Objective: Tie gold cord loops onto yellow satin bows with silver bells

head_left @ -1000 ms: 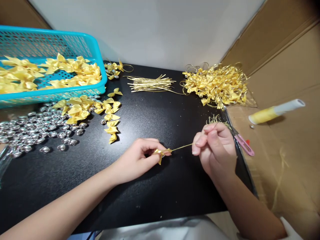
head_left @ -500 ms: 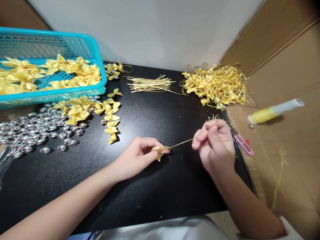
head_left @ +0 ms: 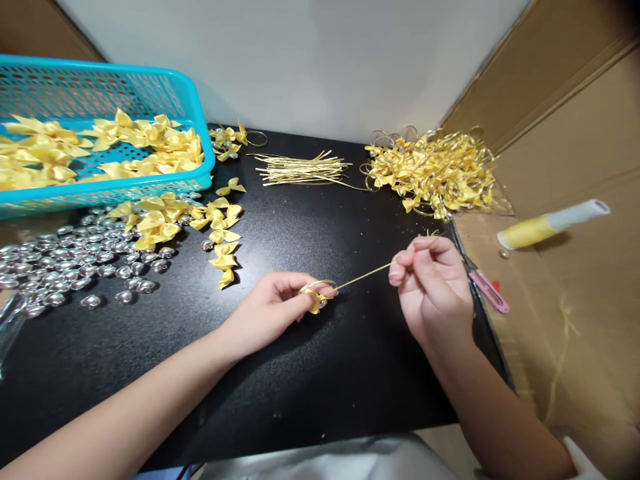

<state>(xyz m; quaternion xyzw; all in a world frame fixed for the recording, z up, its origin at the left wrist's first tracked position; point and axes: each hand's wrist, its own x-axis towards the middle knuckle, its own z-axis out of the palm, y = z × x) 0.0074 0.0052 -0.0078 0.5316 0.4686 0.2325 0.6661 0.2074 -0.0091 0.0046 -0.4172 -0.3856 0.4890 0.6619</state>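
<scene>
My left hand (head_left: 283,300) is closed on a yellow ribbon bow (head_left: 315,303) above the black table (head_left: 300,387). A silver bead shows at the bow, and a loop of gold cord curves over my fingers. From the bow a straight length of gold cord (head_left: 365,273) runs up to the right, taut. Its other end is pinched in my right hand (head_left: 433,287), between thumb and fingertips. Pink-handled scissors (head_left: 487,290) lie just right of that hand, at the table's edge, with some gold clippings behind the fingers.
Yellow bows fill part of a turquoise basket (head_left: 200,133) at the left. Silver beads (head_left: 75,263) and loose bows (head_left: 225,237) lie before it. Cut gold cords (head_left: 303,168) are bundled at the back, beside a heap of looped bows (head_left: 435,170). A yellow-and-white tube (head_left: 553,223) lies right.
The bow in my left hand has turned so more of it and its bead show, and the cord loop stands higher. My right hand has shifted slightly right, still pinching the cord.
</scene>
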